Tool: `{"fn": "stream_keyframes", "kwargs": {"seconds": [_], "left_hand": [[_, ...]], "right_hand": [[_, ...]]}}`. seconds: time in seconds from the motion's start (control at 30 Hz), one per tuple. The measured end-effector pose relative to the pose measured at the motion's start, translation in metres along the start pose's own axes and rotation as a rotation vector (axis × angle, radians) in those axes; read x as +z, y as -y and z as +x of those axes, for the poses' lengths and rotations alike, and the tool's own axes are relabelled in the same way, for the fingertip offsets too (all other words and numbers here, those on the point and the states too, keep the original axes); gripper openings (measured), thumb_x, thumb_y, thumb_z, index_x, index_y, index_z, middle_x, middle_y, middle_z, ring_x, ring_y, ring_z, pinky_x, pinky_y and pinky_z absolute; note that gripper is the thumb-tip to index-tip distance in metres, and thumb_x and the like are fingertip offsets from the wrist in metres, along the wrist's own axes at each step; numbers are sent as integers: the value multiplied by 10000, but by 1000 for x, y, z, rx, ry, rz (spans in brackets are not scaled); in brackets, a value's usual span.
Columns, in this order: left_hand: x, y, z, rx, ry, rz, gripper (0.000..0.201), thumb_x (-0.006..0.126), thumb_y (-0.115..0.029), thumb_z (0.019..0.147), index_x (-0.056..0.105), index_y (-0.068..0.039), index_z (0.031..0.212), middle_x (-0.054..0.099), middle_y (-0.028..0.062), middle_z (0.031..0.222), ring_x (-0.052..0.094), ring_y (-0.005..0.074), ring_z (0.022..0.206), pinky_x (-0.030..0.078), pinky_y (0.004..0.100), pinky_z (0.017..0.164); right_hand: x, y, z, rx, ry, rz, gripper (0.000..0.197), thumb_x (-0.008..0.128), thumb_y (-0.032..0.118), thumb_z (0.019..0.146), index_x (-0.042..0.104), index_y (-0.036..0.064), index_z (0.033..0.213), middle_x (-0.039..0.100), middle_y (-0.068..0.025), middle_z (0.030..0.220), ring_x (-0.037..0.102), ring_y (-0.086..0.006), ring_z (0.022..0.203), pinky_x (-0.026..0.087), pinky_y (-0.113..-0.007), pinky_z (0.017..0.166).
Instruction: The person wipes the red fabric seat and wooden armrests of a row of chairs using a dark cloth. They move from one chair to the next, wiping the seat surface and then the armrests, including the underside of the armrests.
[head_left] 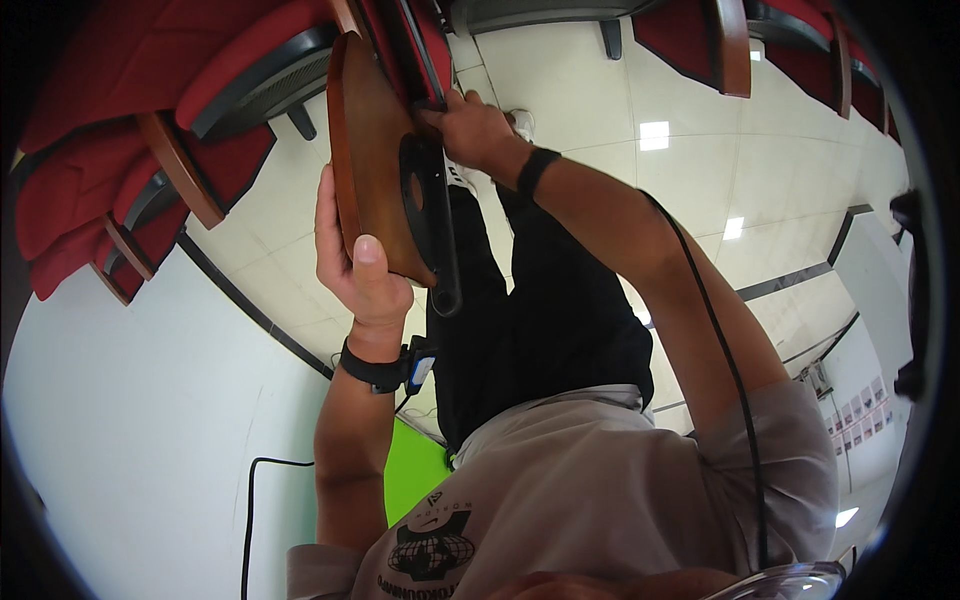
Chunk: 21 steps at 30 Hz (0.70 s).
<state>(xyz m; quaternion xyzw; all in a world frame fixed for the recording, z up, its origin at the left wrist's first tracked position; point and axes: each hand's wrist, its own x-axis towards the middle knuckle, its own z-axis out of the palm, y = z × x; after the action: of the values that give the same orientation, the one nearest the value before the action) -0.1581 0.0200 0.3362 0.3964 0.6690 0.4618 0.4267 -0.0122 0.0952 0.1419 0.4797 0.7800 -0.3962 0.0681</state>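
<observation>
Two hands at work on a wooden panel (375,170), which stands edge-up in front of the person's legs, right beside a red seat! The left hand (378,288) grasps its near end, thumb pressed on the broad face, fingers wrapped around the outer side. Over at the far end, the right hand (478,132) curls its fingers by the seat edge, next to the black bracket (443,250) along the panel; whether they're gripping or merely touching, I can't tell, since the fingertips are hidden.

Where's the danger? I'd watch that bracket: if it pivots, a sudden swing could pinch the right fingers. A loose left thumb could let the panel tip, knocking the trousered legs (545,300). The dark cable (715,330) running along the right arm might snag, too.

On to the markings! The grey shirt (620,480) carries a dark globe print with lettering, upside down from here. A small box (421,370) on the left wrist shows a blue-and-white label, too small to read; likewise the sheets (865,415) on the wall.
</observation>
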Motion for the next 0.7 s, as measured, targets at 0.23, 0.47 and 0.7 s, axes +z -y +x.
{"fn": "stream_keyframes", "kwargs": {"seconds": [0.23,0.47,0.7], "left_hand": [[3,-3,4,-38,-29,-92,859,590,-506,1065,388,99,1640,577,237,1556,611,317,1394,517,420,1156],[6,-9,7,-11,-20,-81,841,595,-487,1064,398,98,1636,577,228,1561,614,310,1389,517,415,1154],[9,-10,10,8,-19,-86,830,574,-484,1068,402,97,1634,593,236,1540,620,321,1381,522,420,1149]], "right_hand": [[11,-7,10,-18,-23,-106,529,615,221,1015,629,279,1541,648,-183,1314,656,-400,1192,627,-518,886],[-1,6,18,-69,99,-278,385,612,257,1027,710,127,1376,694,-197,1260,689,-398,1172,643,-496,868],[1,-12,-47,-21,79,139,389,654,201,976,724,161,1356,709,-187,1190,681,-373,1203,610,-515,948]]}}
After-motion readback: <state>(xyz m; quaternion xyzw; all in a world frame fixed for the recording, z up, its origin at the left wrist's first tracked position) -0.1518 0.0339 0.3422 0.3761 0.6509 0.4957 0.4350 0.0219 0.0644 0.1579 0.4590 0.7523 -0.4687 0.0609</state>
